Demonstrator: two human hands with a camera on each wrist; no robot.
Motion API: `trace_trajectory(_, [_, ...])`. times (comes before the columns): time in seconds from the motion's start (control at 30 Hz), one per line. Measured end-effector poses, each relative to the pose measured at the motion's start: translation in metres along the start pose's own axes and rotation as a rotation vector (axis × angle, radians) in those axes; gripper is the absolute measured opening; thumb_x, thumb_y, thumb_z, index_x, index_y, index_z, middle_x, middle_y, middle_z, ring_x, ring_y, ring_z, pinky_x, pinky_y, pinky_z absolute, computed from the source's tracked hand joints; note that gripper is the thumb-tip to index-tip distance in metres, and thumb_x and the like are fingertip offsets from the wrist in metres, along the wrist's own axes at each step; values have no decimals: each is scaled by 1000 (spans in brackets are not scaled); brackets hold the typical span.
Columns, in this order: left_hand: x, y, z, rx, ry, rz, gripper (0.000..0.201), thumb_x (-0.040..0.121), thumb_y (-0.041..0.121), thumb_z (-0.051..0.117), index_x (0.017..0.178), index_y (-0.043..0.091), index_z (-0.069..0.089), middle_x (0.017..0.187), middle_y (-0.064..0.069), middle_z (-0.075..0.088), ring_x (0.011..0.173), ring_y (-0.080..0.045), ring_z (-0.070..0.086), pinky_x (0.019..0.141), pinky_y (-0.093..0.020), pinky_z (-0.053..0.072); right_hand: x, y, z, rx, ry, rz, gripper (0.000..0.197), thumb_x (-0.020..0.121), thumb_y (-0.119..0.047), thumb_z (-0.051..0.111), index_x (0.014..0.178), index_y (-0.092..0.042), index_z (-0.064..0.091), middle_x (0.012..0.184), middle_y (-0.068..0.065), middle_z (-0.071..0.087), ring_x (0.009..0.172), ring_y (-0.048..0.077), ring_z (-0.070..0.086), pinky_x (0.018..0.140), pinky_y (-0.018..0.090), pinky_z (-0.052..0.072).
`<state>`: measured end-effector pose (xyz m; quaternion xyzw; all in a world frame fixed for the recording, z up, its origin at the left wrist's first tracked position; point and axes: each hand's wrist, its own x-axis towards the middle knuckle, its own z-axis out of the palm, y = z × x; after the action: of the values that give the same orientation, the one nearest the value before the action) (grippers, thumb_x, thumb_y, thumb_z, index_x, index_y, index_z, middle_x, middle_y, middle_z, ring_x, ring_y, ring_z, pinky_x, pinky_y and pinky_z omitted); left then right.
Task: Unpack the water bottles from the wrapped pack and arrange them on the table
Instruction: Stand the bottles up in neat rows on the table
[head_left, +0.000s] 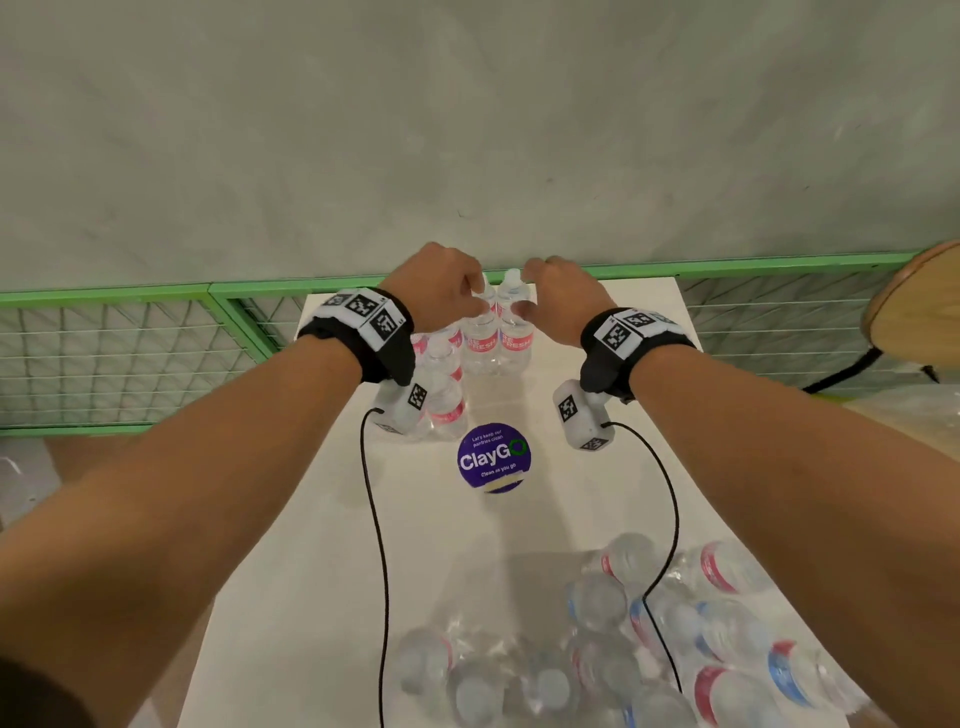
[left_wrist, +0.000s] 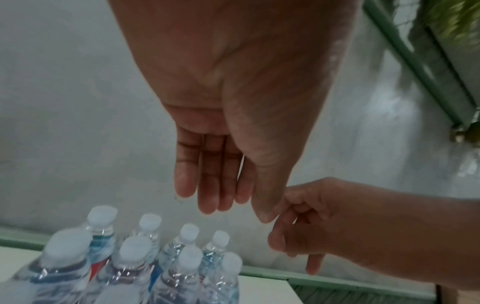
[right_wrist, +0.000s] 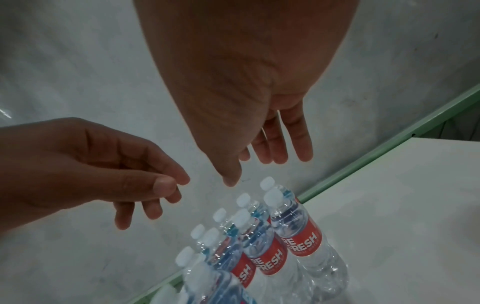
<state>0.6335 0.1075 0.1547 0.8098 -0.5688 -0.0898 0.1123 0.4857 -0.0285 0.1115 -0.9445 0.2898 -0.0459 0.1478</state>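
Note:
Several upright clear water bottles (head_left: 491, 338) with red and blue labels stand in rows at the far end of the white table (head_left: 311, 545). Both hands hover just above their white caps. My left hand (head_left: 467, 291) has relaxed fingers and holds nothing; its fingertips (left_wrist: 207, 207) hang over the bottles (left_wrist: 145, 257). My right hand (head_left: 540, 293) is also empty, its fingers (right_wrist: 272, 156) loose above the bottles (right_wrist: 262, 246). The torn wrapped pack (head_left: 597, 665) of lying bottles sits at the near right of the table.
A purple ClayGo sticker (head_left: 493, 457) marks the table's middle. A green wire fence (head_left: 130, 353) runs behind the table under a grey wall. A round wooden top (head_left: 919, 306) juts in at the right. Black cables (head_left: 379, 545) hang from both wrists.

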Motion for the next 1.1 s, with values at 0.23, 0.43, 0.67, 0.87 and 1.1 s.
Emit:
trace_trajectory(0.23, [-118,46,-14,9,-68,18,28,84,42,72,95,16,74,89,0,72,82,-18,65,75,-31,52,-114,-49,-33,20,-93,-104,33,92,-42,61,105,-12,69,104,9,69,97,29,63,85,38,51])
trace_trajectory(0.43, [-229,71,17,6,-219,-27,28,86,42,71,98,16,73,84,5,67,75,-12,60,69,-23,44,-225,-88,-3,83,-214,-137,30,89,-45,67,95,-16,73,92,-1,66,85,19,61,72,28,43])
trace_trajectory(0.67, [-315,76,67,36,-359,-81,42,81,43,75,116,21,68,108,1,68,98,-18,61,88,-31,50,-313,-125,49,4,-365,-188,35,83,-50,70,102,-20,71,80,-8,58,88,19,59,83,36,53])
trace_trajectory(0.87, [-353,70,101,85,-285,-91,49,77,31,80,123,21,62,119,-4,58,108,-23,56,89,-35,48,-351,-136,80,-141,-325,-234,42,85,-39,67,121,-18,60,107,8,62,96,27,60,74,34,46])
trace_trajectory(1.1, [-355,70,119,83,-155,-145,49,85,37,73,125,14,61,118,-10,59,111,-28,56,89,-36,47,-355,-139,87,-248,-285,-243,34,90,-27,60,120,-13,56,106,13,61,91,33,63,67,35,44])
